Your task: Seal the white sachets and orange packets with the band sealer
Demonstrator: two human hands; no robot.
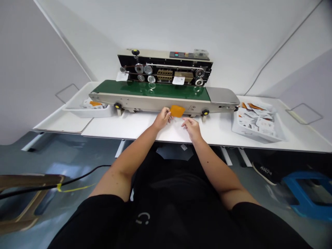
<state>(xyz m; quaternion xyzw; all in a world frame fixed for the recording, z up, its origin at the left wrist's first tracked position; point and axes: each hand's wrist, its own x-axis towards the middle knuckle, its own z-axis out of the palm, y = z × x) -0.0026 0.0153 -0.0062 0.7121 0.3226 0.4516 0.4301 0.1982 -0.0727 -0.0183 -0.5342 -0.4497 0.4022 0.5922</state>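
Observation:
An orange sachet stands upright against the front of a band sealing machine, just below its green conveyor belt. My left hand has its fingertips pinched on the sachet's lower left corner. My right hand lies close below the sachet, fingers loosely apart and holding nothing. Both hands are over the white table.
A white tray of printed sachets stands at the right, and a smaller white tray holds more at the left. Behind the belt are the sealer's wheels and control panel. A blue stool and a black cable are on the floor.

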